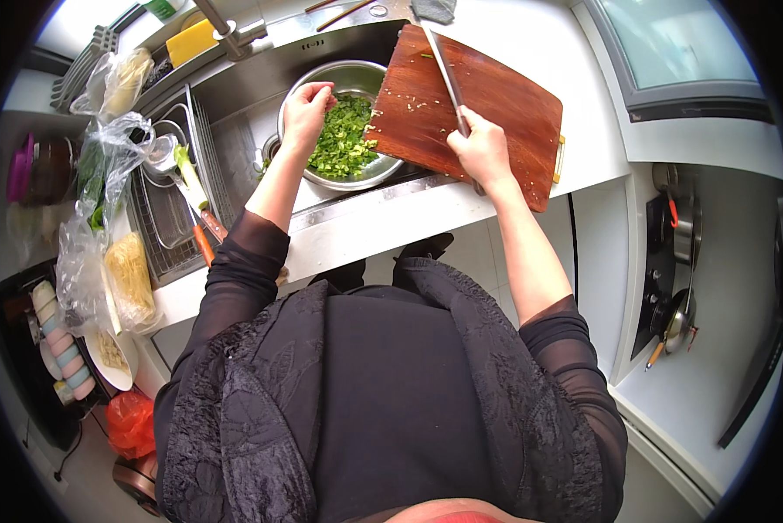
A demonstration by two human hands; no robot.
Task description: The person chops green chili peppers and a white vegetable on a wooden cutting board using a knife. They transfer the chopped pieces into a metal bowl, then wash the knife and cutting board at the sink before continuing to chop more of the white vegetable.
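Observation:
My right hand grips a kitchen knife by its handle, its blade pointing away from me over a reddish wooden cutting board. Small pale and green bits cling to the board, whose left edge lies over the rim of a stainless steel bowl. Chopped green leaves fill the lower part of the bowl, which stands at the sink. My left hand is above the bowl's left side, fingers curled with the tips together; whether something small is between them cannot be told.
Left of the bowl, a wire drying rack holds a strainer and a peeled stalk. Plastic bags, a bag of noodles and a white dish are farther left. The faucet rises behind the sink; a window stands at the right.

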